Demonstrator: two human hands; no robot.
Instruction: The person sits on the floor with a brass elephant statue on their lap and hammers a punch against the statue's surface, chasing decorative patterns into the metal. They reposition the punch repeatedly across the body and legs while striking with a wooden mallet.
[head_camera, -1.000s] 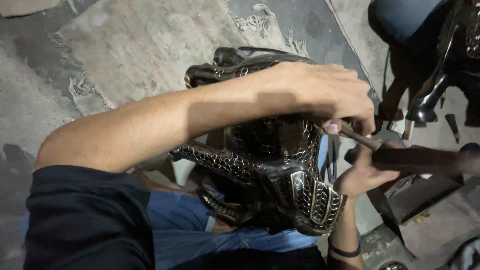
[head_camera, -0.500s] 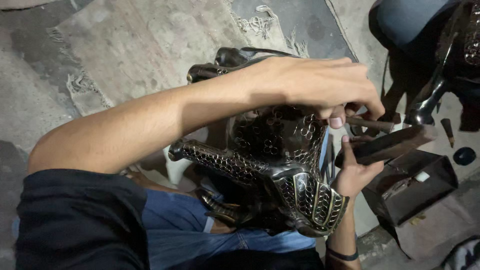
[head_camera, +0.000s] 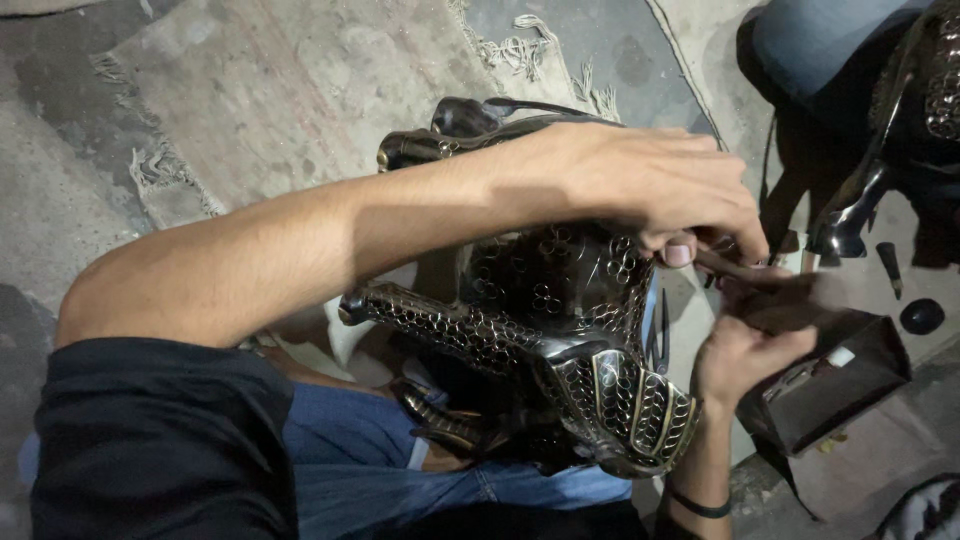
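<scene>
We reached our left hand (head_camera: 640, 185) across the dark metal figure (head_camera: 560, 340) on our lap, its fingers (head_camera: 680, 245) closed on a thin tool (head_camera: 735, 268). Our right hand (head_camera: 745, 350) was just under them, curled around a dark handle (head_camera: 800, 300), blurred. The figure lay under both hands. A small dark box (head_camera: 850, 390) stood right of our fingers on the floor (head_camera: 250, 100).

There were 2 bare hands at work: 1 left hand (head_camera: 650, 185) and 1 right hand (head_camera: 745, 350). Between them was 1 dark metal animal figure (head_camera: 560, 330) with engraved scale patterns. Beside it stood 1 small open dark box (head_camera: 850, 385), 1 round black cap (head_camera: 921, 316) and 1 fringed rug (head_camera: 300, 90) on the ground
</scene>
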